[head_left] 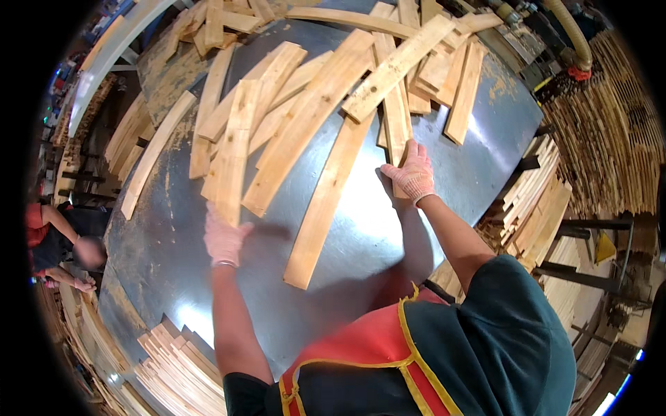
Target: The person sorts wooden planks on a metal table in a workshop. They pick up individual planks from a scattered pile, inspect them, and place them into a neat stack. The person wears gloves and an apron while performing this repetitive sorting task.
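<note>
Both my hands wear thin pinkish gloves. My left hand (225, 239) is at the near end of a knotty wooden board (236, 156), fingers along its left edge and thumb on the right; the hand is slightly blurred. Further right, my right hand (415, 172) grips another narrow wooden board (395, 114) near its close end, the thumb lying across it. Between them a long pale board (331, 194) lies slanted on the metal table (267, 305). A wide board (312, 118) and a knotted board (399, 68) overlap others in the loose pile beyond.
Boards are stacked beside the table at lower left (182, 367) and at right (531, 201). A tall timber stack (603, 125) stands at far right. One curved-looking board (158, 154) lies at the table's left. Another person (59, 236) is at the left edge.
</note>
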